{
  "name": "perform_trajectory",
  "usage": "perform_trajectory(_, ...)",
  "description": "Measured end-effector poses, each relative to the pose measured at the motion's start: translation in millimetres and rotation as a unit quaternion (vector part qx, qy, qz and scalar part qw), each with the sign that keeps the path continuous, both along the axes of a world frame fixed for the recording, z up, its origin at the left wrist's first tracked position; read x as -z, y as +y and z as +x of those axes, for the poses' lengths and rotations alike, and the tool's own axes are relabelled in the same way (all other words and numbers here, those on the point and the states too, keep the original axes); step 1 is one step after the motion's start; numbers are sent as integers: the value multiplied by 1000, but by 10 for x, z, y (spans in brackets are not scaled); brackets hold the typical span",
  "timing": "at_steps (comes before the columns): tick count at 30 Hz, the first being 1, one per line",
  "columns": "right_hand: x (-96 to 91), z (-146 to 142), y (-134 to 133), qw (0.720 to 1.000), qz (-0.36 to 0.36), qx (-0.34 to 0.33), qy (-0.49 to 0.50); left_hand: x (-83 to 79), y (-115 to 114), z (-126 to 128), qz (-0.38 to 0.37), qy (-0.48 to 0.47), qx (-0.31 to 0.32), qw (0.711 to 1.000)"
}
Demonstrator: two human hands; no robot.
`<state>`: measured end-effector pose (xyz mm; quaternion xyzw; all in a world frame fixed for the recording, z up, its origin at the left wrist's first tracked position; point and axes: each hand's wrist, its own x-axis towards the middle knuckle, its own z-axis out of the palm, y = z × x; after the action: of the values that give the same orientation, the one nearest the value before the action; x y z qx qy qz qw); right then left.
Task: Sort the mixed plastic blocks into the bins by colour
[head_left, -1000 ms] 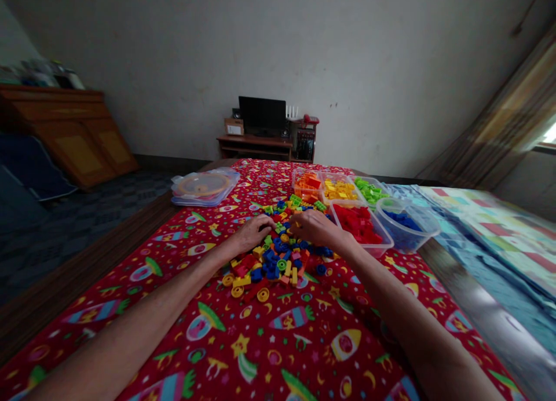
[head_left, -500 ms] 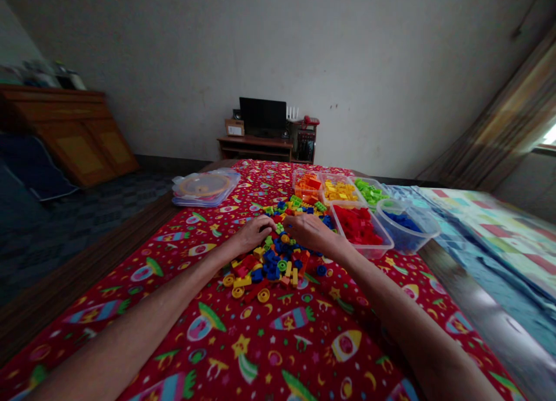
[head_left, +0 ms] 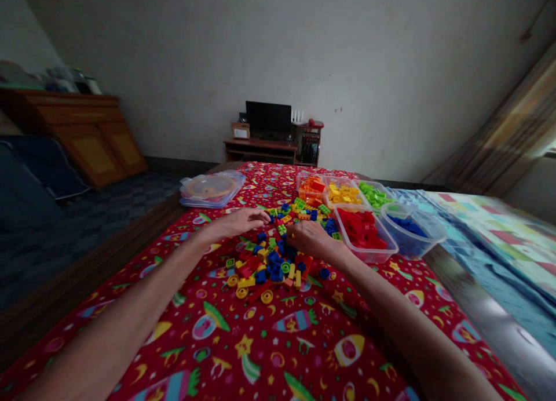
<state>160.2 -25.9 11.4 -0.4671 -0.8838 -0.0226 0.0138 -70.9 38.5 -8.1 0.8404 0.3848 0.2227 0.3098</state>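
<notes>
A loose pile of mixed building bricks [head_left: 273,265] in blue, yellow, red, green and orange lies on the red patterned tablecloth [head_left: 217,354]. At the pile's far left edge my left hand [head_left: 247,219] reaches in with its fingers stretched forward, nothing visible in them. My right hand [head_left: 310,237] is over the middle of the pile, fingers curled downward. Its fingertips face away or are covered, so whatever they pinch is hidden. Just right of that hand stands a clear box of red bricks [head_left: 362,230]. Yellow wheel pieces [head_left: 266,296] lie at the pile's near edge.
Behind the red box are clear boxes of orange bricks [head_left: 311,186], yellow bricks [head_left: 343,193] and green bricks [head_left: 374,196]. A round tub [head_left: 419,244] holds blue bricks. Stacked plastic lids [head_left: 212,189] lie at the far left. A bed [head_left: 478,227] adjoins the table's right side.
My left hand has moved left, away from my right hand, and its fingers have straightened. My right hand has come slightly nearer over the pile. The whole view has shifted a little.
</notes>
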Motion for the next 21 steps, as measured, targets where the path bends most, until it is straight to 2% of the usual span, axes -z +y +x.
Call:
perform_trajectory(3, -20, 5, -8, 1000, -2, -3, -3, -121, -39, -57, 26, 82, 37, 996)
perform_trajectory(5, -30, 21, -7, 1000, -3, 5, -4, -133, -82, -48, 40, 136, 56, 988)
perform_trajectory(13, -18, 25, -12, 1000, 6, 25, -12, -11, -162, 121, 121, 254, 14, 960)
perform_trajectory(18, -45, 28, -29, 999, 16, 29, -14, -13, -163, 193, 110, 304, 22, 946)
perform_trajectory(21, -71, 39, -45, 999, 18, 25, -15, -60, -170, 194, 97, 315, 1, 944)
